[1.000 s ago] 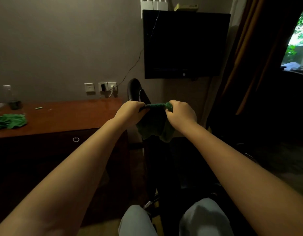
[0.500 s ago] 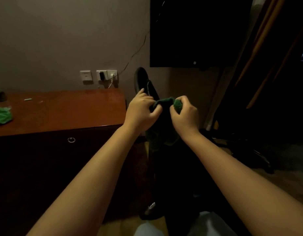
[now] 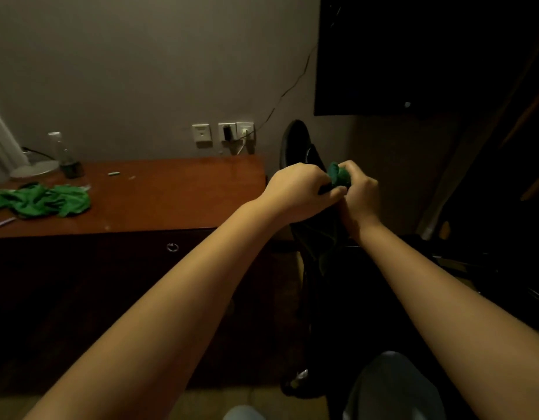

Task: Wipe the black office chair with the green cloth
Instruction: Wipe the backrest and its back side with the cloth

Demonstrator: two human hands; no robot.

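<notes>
Head view shows the left hand (image 3: 297, 189) and right hand (image 3: 357, 194) pinching a bunched green cloth (image 3: 339, 176) between curled fingers, just above the black chair (image 3: 301, 147). Soft and light, the cloth should gather easily; a bunched handful probably grips best.

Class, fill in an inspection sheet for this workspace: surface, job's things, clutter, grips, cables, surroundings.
Surface: wooden desk, glossy.
Job's things: green cloth bunched between both hands, in front of the black chair to the right of the desk; whether cloth and chair touch is unclear.
Clutter: green heap, bottle and small scraps on the desk.
Grips: left hand and right hand both hold the green cloth.
Cables: wire runs from the wall sockets up towards the television.
Surroundings: grey wall, curtain at right; dim light.
</notes>
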